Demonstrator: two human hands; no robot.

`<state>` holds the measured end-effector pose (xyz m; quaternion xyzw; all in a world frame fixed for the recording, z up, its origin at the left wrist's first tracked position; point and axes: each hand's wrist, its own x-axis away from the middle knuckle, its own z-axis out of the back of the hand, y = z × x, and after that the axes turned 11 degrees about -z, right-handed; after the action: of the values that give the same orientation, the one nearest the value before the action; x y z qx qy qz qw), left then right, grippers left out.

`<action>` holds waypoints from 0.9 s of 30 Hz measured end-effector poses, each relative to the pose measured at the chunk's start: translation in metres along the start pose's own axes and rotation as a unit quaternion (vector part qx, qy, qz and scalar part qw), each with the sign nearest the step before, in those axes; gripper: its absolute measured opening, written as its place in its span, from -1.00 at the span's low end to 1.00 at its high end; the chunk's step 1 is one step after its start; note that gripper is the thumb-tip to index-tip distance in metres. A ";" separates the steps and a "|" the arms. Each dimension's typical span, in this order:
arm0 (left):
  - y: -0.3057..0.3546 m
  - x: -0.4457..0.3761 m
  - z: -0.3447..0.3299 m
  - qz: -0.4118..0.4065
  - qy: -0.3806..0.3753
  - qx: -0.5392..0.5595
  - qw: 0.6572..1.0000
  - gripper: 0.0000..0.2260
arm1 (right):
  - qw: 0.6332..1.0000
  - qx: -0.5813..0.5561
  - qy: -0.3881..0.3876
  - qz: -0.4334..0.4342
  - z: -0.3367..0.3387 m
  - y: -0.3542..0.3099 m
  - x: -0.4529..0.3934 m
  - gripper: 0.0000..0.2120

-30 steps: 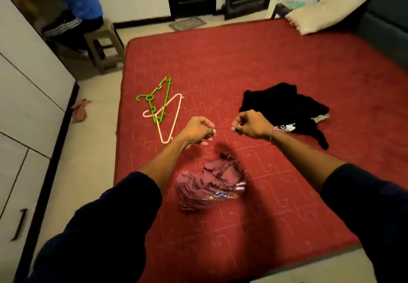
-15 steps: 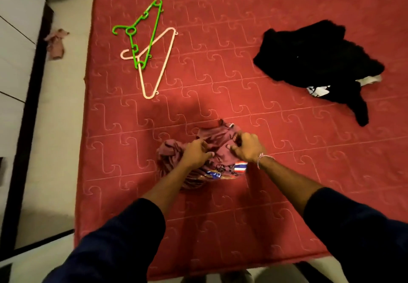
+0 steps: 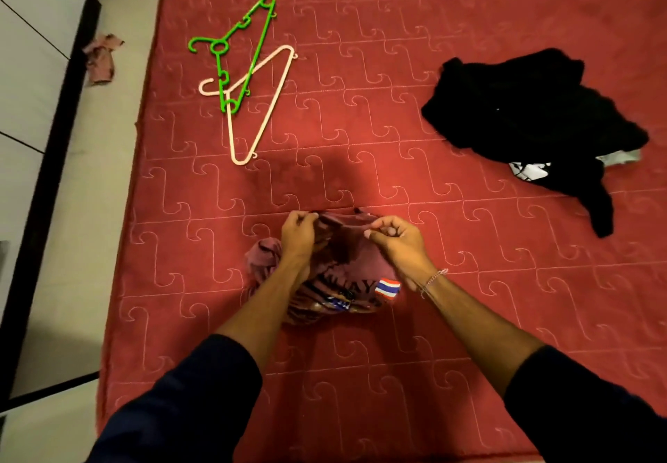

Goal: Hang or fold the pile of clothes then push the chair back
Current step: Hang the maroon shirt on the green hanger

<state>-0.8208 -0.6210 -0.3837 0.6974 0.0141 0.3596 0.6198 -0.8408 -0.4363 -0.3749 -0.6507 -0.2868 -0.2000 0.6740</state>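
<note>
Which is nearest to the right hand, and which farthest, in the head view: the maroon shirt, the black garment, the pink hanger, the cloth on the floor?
From the right hand:
1. Maroon shirt, in its grip.
2. Pink hanger, up and left on the bed; black garment, up and right: too close to call.
3. Cloth on the floor, far left.
</note>
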 end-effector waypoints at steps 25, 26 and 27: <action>0.113 0.028 0.016 -0.206 -0.138 -0.118 0.961 -0.94 | 0.975 0.102 -0.111 0.164 -0.045 -0.083 0.021 -0.86; 0.112 0.029 0.017 -0.193 -0.138 -0.121 0.964 -0.94 | 0.973 0.111 -0.096 0.178 -0.046 -0.085 0.020 -0.88; 0.111 0.030 0.019 -0.168 -0.143 -0.123 0.968 -0.94 | 0.970 0.123 -0.090 0.191 -0.045 -0.087 0.020 -0.90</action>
<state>-0.8360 -0.6485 -0.2714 0.6476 -0.0015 0.1460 0.7479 -0.8762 -0.4854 -0.2954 -0.6209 -0.2394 0.0282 0.7459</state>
